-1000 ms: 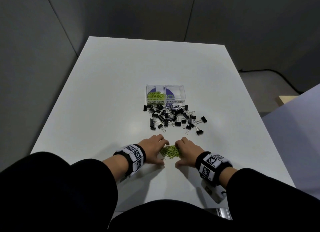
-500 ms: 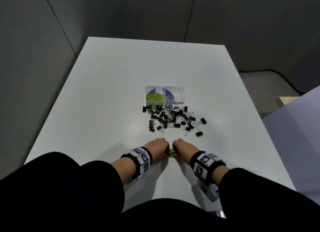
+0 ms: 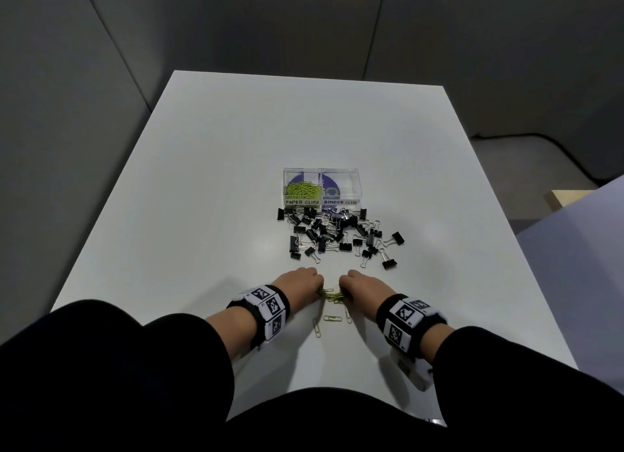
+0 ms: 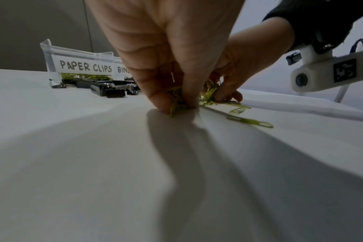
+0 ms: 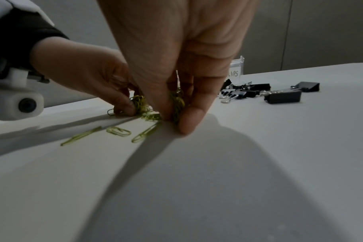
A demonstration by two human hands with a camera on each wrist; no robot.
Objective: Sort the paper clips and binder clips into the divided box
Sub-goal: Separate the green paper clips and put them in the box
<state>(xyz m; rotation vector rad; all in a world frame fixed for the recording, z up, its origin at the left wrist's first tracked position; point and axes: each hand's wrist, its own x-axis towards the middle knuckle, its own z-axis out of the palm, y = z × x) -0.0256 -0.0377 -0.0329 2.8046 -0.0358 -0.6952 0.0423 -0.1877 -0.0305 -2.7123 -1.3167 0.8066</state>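
A clear divided box (image 3: 320, 174) stands mid-table, labelled PAPER CLIPS and BINDER CLIPS; green paper clips (image 3: 301, 190) fill its left compartment. Black binder clips (image 3: 337, 230) lie scattered just in front of it. Near the front edge my left hand (image 3: 299, 282) and right hand (image 3: 363, 286) sit side by side, each pinching a bunch of green paper clips (image 3: 332, 294) against the table. The left wrist view shows thumb and fingers (image 4: 155, 98) closed round a green bunch (image 4: 176, 101). In the right wrist view the fingers (image 5: 189, 121) squeeze another bunch (image 5: 177, 101). Three loose clips (image 3: 332, 318) lie behind the hands.
The white table (image 3: 202, 198) is bare on its left and far side. Its front edge runs close under my wrists. A grey surface (image 3: 574, 265) and a wooden corner (image 3: 567, 196) stand off the table's right side.
Both hands drew together over the green pile, then closed on it and parted slightly. A few loose paper clips now show on the table behind them.
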